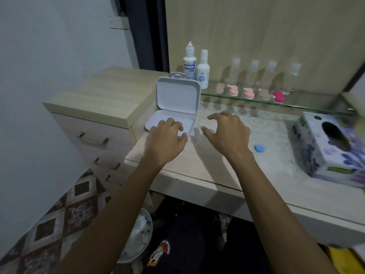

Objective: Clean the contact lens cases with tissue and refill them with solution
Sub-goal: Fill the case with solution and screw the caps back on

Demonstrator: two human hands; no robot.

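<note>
A white hinged box [177, 95] stands open at the left end of the desk, its lid upright. My left hand [166, 139] rests over the box's lower tray, fingers loosely bent on its front edge. My right hand [227, 133] hovers just right of the box with fingers spread and curved, holding nothing. Two white solution bottles [190, 62] stand behind the box. Several pink and red lens cases [248, 92] line a glass shelf [316, 107]. A blue cap [259, 148] lies on the desk. A floral tissue box [331, 147] sits at the right.
A drawer unit [94, 119] stands left of the desk, higher than the desktop. Clear tubes [254, 74] stand behind the lens cases on the shelf. A bin [138, 238] with crumpled tissue is on the floor below the desk edge.
</note>
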